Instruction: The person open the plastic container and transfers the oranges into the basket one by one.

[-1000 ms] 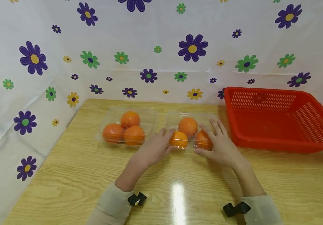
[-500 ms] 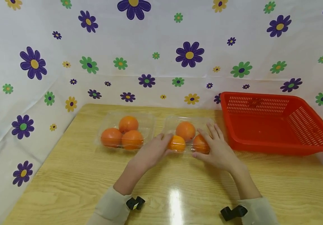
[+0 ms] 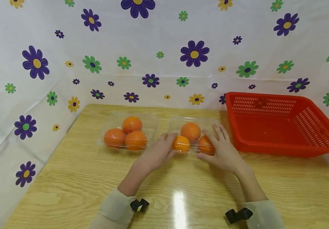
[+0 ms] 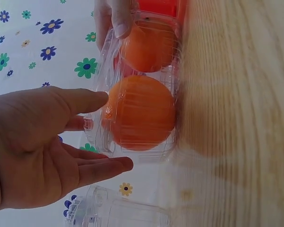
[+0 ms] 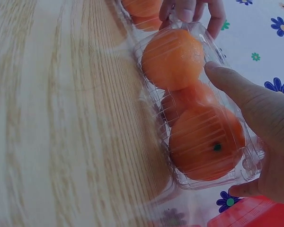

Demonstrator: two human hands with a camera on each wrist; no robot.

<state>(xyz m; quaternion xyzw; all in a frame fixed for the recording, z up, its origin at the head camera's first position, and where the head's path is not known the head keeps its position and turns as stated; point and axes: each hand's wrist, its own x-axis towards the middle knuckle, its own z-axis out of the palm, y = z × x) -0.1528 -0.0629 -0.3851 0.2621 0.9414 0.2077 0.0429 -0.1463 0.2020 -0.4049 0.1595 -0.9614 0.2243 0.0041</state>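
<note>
Container, a clear ribbed plastic box (image 3: pixel 187 119), sits on the light wood-grain bench (image 3: pixel 95 178) between both hands, three round orange fruits inside: one at the back (image 3: pixel 190 131), two in front (image 3: pixel 181 144) (image 3: pixel 206 145). Left hand (image 3: pixel 157 152) is at its left end, right hand (image 3: pixel 224 152) at its right, thumbs near the front edge. We see the fingers of both fairly straight and apart, touching the plastic rather than clamped on it. Lid looks down over the fruit; whether it's snapped, we can't tell. Step in hand, as we read it: pressing or steadying the lid. To do it well, we'd push evenly at both ends, thumbs on the rim, not mid-lid, since thin plastic would likely buckle onto the fruit. We'd line up the edges before pressing, and check each end separately. Lifting afterwards would call for support from underneath, as the fruit could roll and tip it. We'd mind the red perforated plastic basket (image 3: pixel 267 142) just beside the right hand and the second clear container (image 3: pixel 150 122) left, also with three fruits.
</note>
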